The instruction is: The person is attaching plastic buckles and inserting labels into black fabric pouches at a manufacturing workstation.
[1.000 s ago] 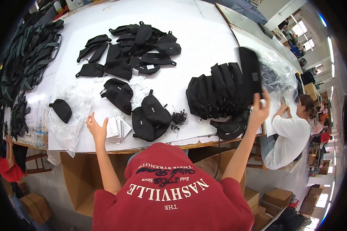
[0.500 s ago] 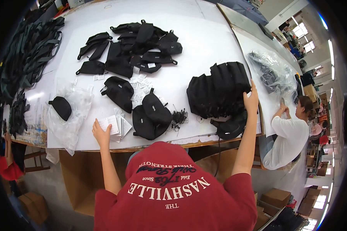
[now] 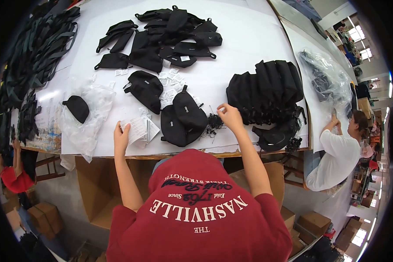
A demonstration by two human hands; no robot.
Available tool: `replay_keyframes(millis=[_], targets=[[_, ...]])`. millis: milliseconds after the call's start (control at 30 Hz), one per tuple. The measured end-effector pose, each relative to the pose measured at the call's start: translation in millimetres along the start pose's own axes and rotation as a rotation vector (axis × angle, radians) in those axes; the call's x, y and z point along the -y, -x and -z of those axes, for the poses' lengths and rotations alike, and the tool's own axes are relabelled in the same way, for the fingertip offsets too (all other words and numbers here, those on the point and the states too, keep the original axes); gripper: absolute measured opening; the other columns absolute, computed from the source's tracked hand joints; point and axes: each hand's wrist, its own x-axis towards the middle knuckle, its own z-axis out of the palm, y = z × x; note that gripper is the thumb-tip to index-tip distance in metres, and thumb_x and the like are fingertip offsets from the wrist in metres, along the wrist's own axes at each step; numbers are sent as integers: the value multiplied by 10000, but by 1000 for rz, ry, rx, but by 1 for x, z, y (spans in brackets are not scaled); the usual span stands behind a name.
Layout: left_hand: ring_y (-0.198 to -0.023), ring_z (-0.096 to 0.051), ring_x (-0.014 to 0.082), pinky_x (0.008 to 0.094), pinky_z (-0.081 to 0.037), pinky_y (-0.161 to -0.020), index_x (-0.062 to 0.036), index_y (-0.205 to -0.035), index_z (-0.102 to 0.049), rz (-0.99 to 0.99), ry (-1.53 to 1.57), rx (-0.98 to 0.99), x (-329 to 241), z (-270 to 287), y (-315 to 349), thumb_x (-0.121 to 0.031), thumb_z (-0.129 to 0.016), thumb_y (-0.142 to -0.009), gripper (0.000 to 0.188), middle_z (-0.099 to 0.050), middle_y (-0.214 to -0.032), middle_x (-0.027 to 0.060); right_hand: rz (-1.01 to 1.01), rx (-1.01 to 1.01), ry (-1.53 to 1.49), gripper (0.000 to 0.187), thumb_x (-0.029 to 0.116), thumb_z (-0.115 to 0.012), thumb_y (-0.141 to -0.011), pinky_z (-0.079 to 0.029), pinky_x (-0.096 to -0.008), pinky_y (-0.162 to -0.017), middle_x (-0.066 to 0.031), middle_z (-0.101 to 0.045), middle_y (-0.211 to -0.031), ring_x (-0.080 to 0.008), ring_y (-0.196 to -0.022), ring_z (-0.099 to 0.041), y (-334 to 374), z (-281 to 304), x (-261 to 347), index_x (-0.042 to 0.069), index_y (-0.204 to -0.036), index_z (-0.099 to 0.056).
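In the head view, your right hand (image 3: pixel 230 117) has left the right end of the row of black pouches (image 3: pixel 265 89); a second ago it was carrying one pouch there, and that pouch now stands on the desk (image 3: pixel 253 43) with the others, packed side by side. The hand has come over to the cord tangle (image 3: pixel 214 125), a dark knot of thin strands between the row and the overlapping pair of pouches (image 3: pixel 191 114). Its thumb and fingers are bent toward each other just beside the strands, but you cannot tell from here whether that grip has a cord in it. Your left hand (image 3: pixel 121 135) stays at the left edge of the white cards (image 3: pixel 137 131), thumb and fingers drawn closer together than before; whether they pinch a card is too small to tell. Another black pouch lies tilted above the cards, beside the scattered white labels (image 3: pixel 172 81), and a loose pile of pouches (image 3: pixel 146 56) lies farther back, well apart from both hands. The change suggests that your handling of that one pouch is finished and your attention has turned to the small parts, cards and cords, near the front edge.
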Motion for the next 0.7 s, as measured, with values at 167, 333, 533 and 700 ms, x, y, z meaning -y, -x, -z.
replay_keyframes(millis=[167, 333, 533, 700], targets=[[-944, -553, 152, 277, -443, -823, 17, -1259, -434, 15, 143, 115, -48, -30, 27, -194, -575, -913, 430, -589, -1049, 99, -145, 27, 299, 169, 251, -662, -749, -513, -403, -694, -143, -670, -787, -325, -774, -649, -38, -72, -34, 92, -804, -670], [-889, -512, 129, 268, -435, -794, -48, -1128, -417, 205, 139, 277, -60, -56, 41, -188, -642, -877, 365, -527, -956, 88, -192, 124, 330, 197, 276, -654, -726, -514, -404, -681, -128, -678, -804, -314, -767, -658, -36, -74, -42, 87, -770, -686], [-911, -516, 118, 254, -419, -804, -62, -1107, -436, -107, 135, 528, -75, -95, 54, -108, -691, -791, 409, -510, -1021, 54, -4, -196, -181, 163, 170, -668, -751, -472, -286, -556, -106, -676, -767, -176, -543, -576, 3, -13, 23, 13, -736, -627], [-937, -529, 145, 269, -427, -801, -9, -1010, -603, -364, 145, 538, -120, -120, 60, -85, -677, -786, 247, -521, -1003, 43, -139, -30, -1009, 40, 70, -614, -855, -351, -173, -482, 7, -629, -717, -14, -536, -482, 37, 26, 74, 41, -845, -589]])
